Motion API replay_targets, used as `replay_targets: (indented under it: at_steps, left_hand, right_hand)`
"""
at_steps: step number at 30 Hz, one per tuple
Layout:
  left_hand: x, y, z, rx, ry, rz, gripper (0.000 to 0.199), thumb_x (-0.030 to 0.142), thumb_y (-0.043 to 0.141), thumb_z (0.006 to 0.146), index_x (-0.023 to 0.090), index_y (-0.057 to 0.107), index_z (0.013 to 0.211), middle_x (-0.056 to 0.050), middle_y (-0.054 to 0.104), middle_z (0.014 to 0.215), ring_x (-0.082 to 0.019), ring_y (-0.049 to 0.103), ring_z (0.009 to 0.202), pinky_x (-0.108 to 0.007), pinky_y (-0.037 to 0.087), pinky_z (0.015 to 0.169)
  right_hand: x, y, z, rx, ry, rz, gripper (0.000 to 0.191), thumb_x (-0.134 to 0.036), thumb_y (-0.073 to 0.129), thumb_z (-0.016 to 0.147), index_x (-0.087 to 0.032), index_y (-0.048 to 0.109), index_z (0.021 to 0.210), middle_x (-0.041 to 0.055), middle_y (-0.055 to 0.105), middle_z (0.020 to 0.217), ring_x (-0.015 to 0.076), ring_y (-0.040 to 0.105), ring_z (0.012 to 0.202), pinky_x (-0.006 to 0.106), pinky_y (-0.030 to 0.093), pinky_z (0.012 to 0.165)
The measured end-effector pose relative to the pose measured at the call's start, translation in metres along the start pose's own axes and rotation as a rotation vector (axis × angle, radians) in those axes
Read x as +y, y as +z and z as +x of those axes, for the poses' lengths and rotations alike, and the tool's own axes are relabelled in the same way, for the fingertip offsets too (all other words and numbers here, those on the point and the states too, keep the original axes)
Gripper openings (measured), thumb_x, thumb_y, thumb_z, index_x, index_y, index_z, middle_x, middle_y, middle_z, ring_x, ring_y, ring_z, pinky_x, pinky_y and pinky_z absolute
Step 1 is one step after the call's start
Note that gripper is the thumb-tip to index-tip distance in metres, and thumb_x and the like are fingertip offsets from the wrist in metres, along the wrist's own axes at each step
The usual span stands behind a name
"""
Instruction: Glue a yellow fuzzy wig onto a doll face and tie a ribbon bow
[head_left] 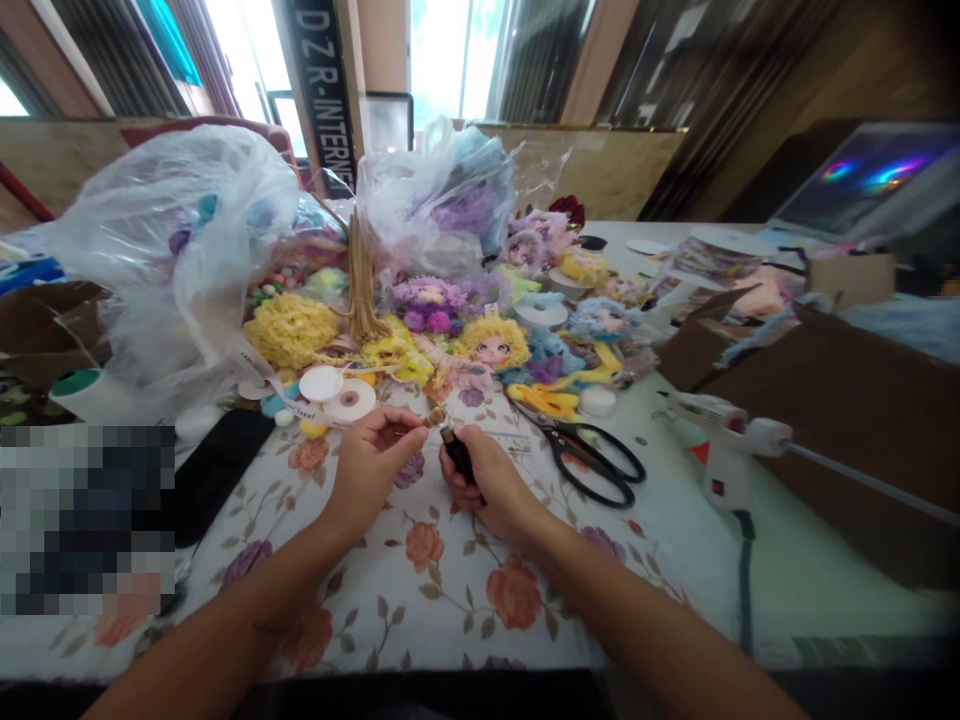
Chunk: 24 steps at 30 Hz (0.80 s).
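Over the flowered tablecloth (424,590), my two hands meet close together near the middle. My left hand (379,445) pinches a small golden-brown piece (435,417) between thumb and fingers; it looks like a bit of cord or ribbon, too small to be certain. Wrapped in my right hand (484,470) is a black lighter (459,458), its metal top pointing up toward that piece. No flame can be made out. Just right of my right hand lie black-handled scissors (592,460), their blades toward the pile. White ribbon spools (352,400) lie beyond my left hand.
Behind my hands, a yellow-haired doll head (491,345), yellow yarn (292,330) and plastic bags (202,220) are heaped up. Tan cords (363,270) stand among them. A glue gun (716,440) and a cardboard box (847,430) are at right, a black phone (217,470) at left.
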<state>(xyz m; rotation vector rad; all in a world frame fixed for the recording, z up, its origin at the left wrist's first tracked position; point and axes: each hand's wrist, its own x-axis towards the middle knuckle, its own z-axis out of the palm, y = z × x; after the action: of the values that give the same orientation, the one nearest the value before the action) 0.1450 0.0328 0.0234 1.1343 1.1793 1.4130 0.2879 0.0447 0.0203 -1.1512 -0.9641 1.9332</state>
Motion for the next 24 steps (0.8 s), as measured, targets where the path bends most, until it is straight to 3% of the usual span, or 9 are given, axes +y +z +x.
replay_targets:
  at_steps: [9,24]
  left_hand:
    - [-0.0002,0.0008,0.0017,0.009,-0.044,-0.067,0.015,0.025,0.073,0.071,0.016,0.062,0.078,0.002,0.061,0.069,-0.007,0.054,0.06,-0.016,0.043,0.055]
    - [0.0036,0.0013,0.0054,-0.038,-0.3,-0.402,0.017,0.024,0.073,0.071,0.013,0.061,0.076,0.0,0.064,0.068,-0.007,0.06,0.061,-0.016,0.048,0.058]
  right_hand:
    - [-0.0016,0.0009,-0.0004,0.005,0.031,0.004,0.041,-0.044,0.035,0.082,-0.018,0.044,0.052,-0.0067,0.032,0.042,0.0037,0.018,0.034,0.019,0.01,0.035]
    - [-0.0014,-0.0012,-0.0015,0.019,0.009,-0.008,0.05,-0.056,0.04,0.083,-0.016,0.048,0.054,-0.0072,0.032,0.043,0.003,0.019,0.034,0.017,0.012,0.034]
